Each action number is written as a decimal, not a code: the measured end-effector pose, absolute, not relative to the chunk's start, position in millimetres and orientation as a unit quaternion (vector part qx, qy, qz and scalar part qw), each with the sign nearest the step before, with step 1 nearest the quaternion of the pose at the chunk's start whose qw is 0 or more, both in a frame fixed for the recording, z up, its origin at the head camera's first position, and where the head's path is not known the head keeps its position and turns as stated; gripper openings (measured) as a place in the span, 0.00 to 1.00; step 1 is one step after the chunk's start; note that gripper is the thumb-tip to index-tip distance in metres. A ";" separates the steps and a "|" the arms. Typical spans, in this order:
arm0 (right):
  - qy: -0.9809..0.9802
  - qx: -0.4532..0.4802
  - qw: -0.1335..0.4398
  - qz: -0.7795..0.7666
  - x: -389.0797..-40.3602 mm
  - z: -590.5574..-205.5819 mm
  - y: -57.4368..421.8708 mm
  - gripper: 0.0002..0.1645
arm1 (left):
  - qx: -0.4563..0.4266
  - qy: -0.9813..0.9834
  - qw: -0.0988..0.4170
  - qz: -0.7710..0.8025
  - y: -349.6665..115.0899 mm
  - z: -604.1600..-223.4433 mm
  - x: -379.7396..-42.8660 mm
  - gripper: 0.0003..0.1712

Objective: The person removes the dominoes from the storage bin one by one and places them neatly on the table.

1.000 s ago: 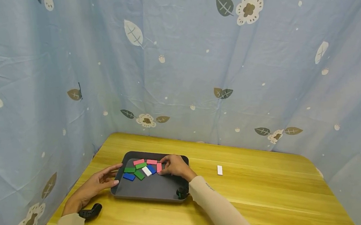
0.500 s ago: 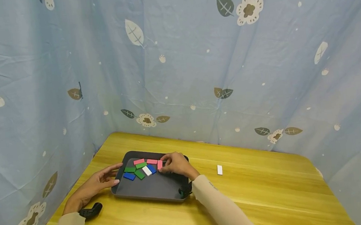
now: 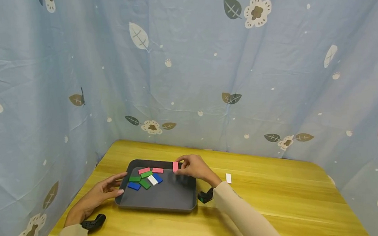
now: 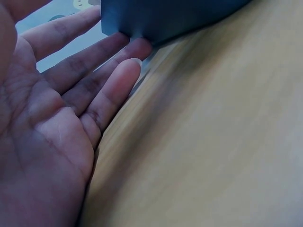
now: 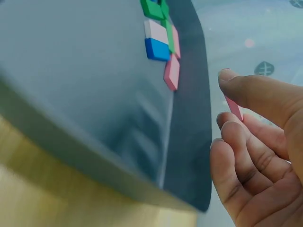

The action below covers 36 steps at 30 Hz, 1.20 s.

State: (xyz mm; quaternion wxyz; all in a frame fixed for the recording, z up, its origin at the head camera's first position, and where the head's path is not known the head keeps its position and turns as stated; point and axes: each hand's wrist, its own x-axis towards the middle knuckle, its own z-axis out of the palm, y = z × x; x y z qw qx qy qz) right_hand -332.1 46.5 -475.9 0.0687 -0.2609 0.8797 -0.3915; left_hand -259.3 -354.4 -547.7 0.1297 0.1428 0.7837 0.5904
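Observation:
My right hand (image 3: 195,167) pinches a pink domino block (image 3: 175,166) between thumb and fingers, raised over the back right of a dark grey tray (image 3: 162,198). The right wrist view shows the block edge-on, partly hidden by the thumb. My left hand (image 3: 103,189) is at the tray's left side, its fingertips right at the outer wall; the left wrist view shows those fingers (image 4: 87,71) extended. Inside the tray, toward the back left, lie two pink blocks (image 3: 158,170), three green blocks (image 3: 135,179), two blue blocks (image 3: 134,186) and a white block (image 3: 152,180).
One more white block (image 3: 228,178) lies on the wooden table (image 3: 278,196), right of the tray. A blue patterned curtain (image 3: 188,76) hangs along the back and sides. Each wrist wears a black device (image 3: 94,223).
My right hand has lifted the pink block from the group and moved it right and up, toward the tray's back right. My left hand and the other blocks stay put.

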 end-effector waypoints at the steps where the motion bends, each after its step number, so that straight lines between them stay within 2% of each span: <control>1: 0.879 -0.261 0.067 -0.392 -331.4 -475.2 50.6 0.28 | 0.144 0.784 0.130 0.590 -354.2 -547.4 -259.2 0.37; 17: 0.886 -0.235 0.036 -0.397 -318.6 -469.0 123.5 0.26 | 0.142 0.793 0.129 0.579 -354.0 -545.6 -257.3 0.37; 36: 0.907 -0.181 0.019 -0.379 -306.0 -483.2 210.3 0.27 | 0.139 0.792 0.131 0.580 -353.3 -546.6 -258.5 0.37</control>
